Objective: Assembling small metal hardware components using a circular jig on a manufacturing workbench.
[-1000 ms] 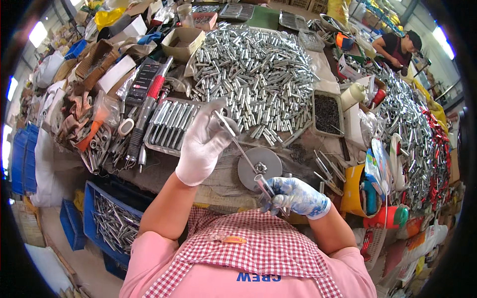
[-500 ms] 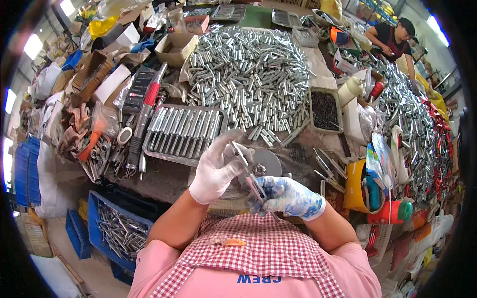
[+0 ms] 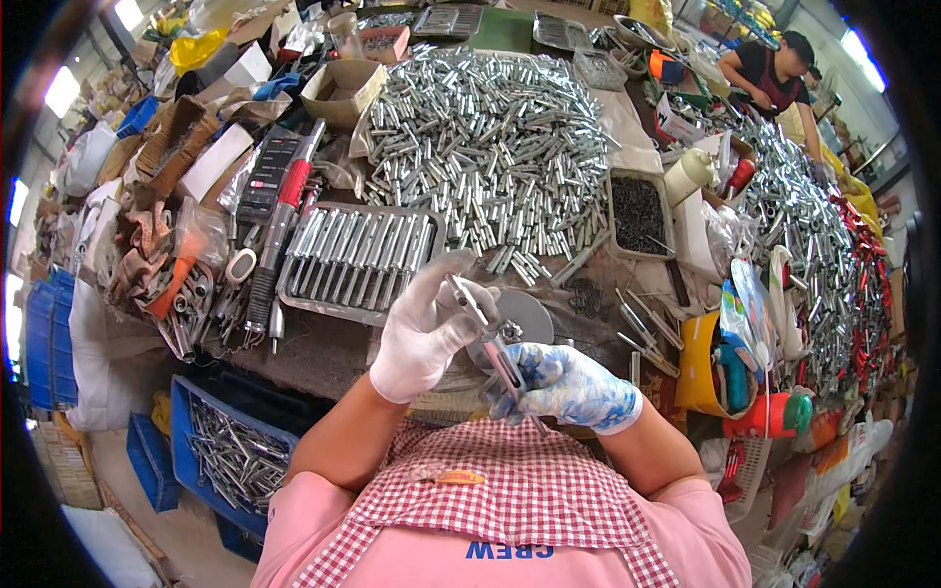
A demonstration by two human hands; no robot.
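My left hand (image 3: 423, 328), in a white glove, and my right hand (image 3: 569, 387), in a blue-and-white glove, both grip one long metal rod (image 3: 487, 333). The rod slants from upper left to lower right, close to my chest. The left fingers pinch its upper end, where a small metal fitting (image 3: 509, 330) sits on it. The right hand closes round its lower part. A round metal disc (image 3: 526, 312) lies on the bench just behind the hands.
A grey tray of metal tubes (image 3: 355, 260) lies ahead left, with a big heap of short silver tubes (image 3: 490, 147) beyond. A dark tray of small parts (image 3: 639, 211) sits right. A blue crate of rods (image 3: 230, 456) stands below left. Another person (image 3: 769, 73) works at far right.
Both hands have drawn the rod in from the bench toward my chest. The left hand has come down from the tube tray to the rod's upper end.
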